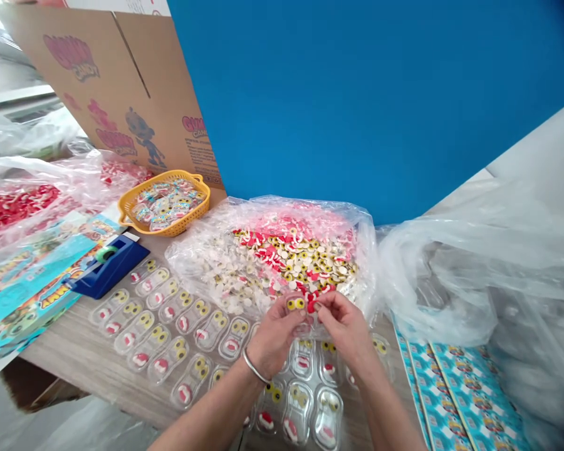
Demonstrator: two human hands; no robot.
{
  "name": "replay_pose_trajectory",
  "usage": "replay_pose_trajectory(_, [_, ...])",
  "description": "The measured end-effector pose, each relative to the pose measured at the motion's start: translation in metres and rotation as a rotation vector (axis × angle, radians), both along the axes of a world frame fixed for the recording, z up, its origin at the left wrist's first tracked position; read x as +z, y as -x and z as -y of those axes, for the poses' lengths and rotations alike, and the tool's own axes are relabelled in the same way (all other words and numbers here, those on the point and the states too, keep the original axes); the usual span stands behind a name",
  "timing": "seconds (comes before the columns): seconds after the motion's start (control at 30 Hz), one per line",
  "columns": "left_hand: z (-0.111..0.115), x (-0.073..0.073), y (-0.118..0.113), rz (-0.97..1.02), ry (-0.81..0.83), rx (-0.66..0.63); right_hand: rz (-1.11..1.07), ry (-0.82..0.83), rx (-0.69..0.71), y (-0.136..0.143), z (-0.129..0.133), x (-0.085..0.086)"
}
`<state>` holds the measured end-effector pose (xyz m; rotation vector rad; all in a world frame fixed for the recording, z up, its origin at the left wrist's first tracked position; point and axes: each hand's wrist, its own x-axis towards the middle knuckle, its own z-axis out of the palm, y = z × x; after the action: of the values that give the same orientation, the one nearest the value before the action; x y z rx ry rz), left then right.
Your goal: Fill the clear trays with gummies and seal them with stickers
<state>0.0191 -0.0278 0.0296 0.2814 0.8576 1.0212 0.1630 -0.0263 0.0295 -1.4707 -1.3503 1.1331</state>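
Observation:
My left hand (275,332), with a bangle on its wrist, is closed on a small clear plastic blister shell; two yellow gummy eyes (296,304) show at its thumb. Close beside it, my right hand (345,322) pinches a red gummy candy (311,305) between thumb and fingertips. Both hands are over the near edge of an open clear bag (364,232) heaped with yellow-and-black gummy eyes (305,260) and red-and-white gummy lips. Around and below my forearms lie rows of clear blister shells (162,363), many with two eyes and a red-and-white mouth piece.
A yellow basket (125,210) of wrapped pieces stands back left, before a cardboard box (136,69). A blue tape dispenser (103,272) sits on printed sheets. Tall blue board (357,94) stands behind the bag. Blue printed cards (470,388) and loose plastic film (451,244) lie right.

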Motion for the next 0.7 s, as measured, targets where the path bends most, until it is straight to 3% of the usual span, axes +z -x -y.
replay_pose_trajectory(0.1, [0.012,0.004,-0.006,0.082,0.097,-0.006,0.328,-0.195,-0.096,0.0,0.03,0.008])
replay_pose_trajectory(0.2, [0.023,0.007,-0.015,0.107,0.107,-0.016,0.693,-0.455,-0.042,0.004,0.062,0.009])
replay_pose_trajectory(0.27, [0.031,0.009,-0.021,0.076,0.086,-0.033,0.82,-0.563,-0.03,0.007,0.079,0.006])
replay_pose_trajectory(0.47, [0.052,0.019,-0.032,-0.151,-0.018,-0.102,0.726,-0.536,-0.097,0.004,0.11,0.005])
replay_pose_trajectory(0.57, [0.061,0.022,-0.035,-0.25,-0.06,-0.17,0.849,-0.576,-0.13,-0.001,0.121,0.006])
replay_pose_trajectory(0.7, [0.07,0.022,-0.04,-0.291,-0.088,-0.213,1.032,-0.559,-0.054,-0.005,0.136,0.0])
